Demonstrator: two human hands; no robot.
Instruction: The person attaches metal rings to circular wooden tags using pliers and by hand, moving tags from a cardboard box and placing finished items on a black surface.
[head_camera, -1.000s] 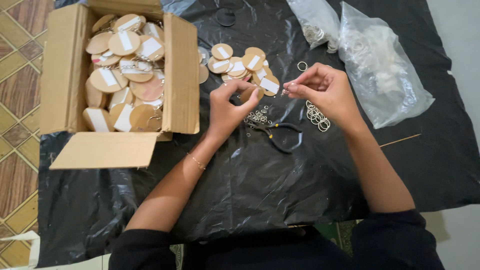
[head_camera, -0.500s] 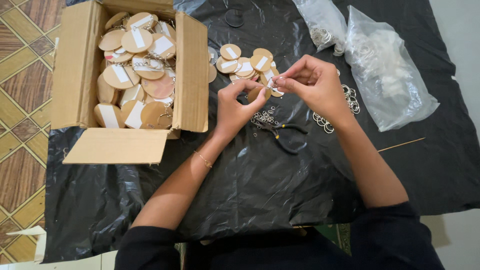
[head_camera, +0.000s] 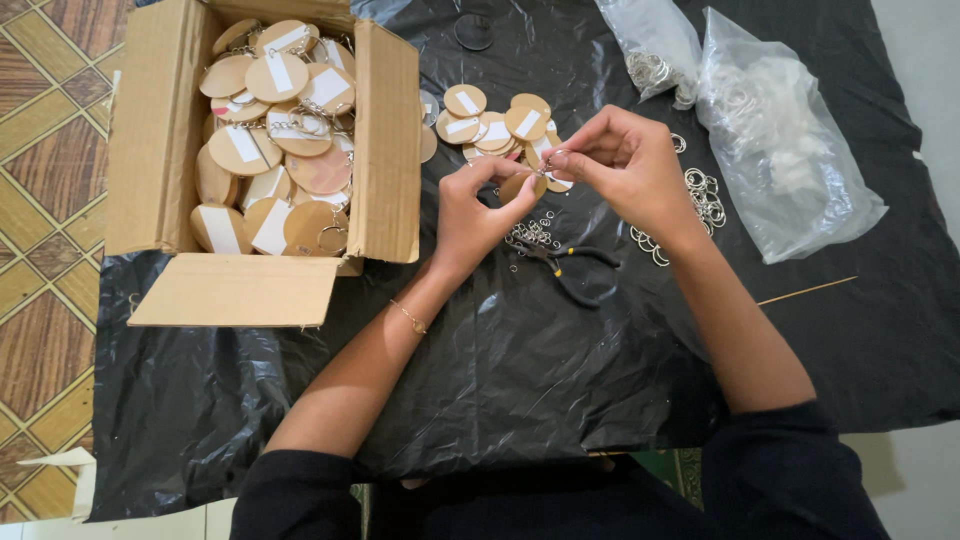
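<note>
I see my left hand (head_camera: 478, 212) pinched shut on a small round wooden disc (head_camera: 522, 186), thumb and fingers closed on its edge above the black plastic sheet (head_camera: 520, 370) that covers the table. My right hand (head_camera: 625, 165) meets it from the other side, its fingertips (head_camera: 562, 160) pressed together at the disc's upper rim on something small and metallic, too tiny for me to make out. So both grips are closed, the two hands touching at the disc.

Just below the hands lie black-handled pliers (head_camera: 570, 268) beside a scatter of small metal rings (head_camera: 530, 235). More rings, larger ones (head_camera: 705, 195), lie to the right of my right wrist. Behind the hands sits a loose pile of wooden discs with white labels (head_camera: 490, 118).

To the left stands an open cardboard box (head_camera: 155, 130), its front flap folded down flat, filled with more labelled discs, some on chains. At the far right lie two clear plastic bags (head_camera: 790, 150), the smaller holding rings. A thin wooden stick (head_camera: 805, 291) lies on the sheet near my right forearm. A thin bracelet (head_camera: 408, 316) circles my left wrist.
</note>
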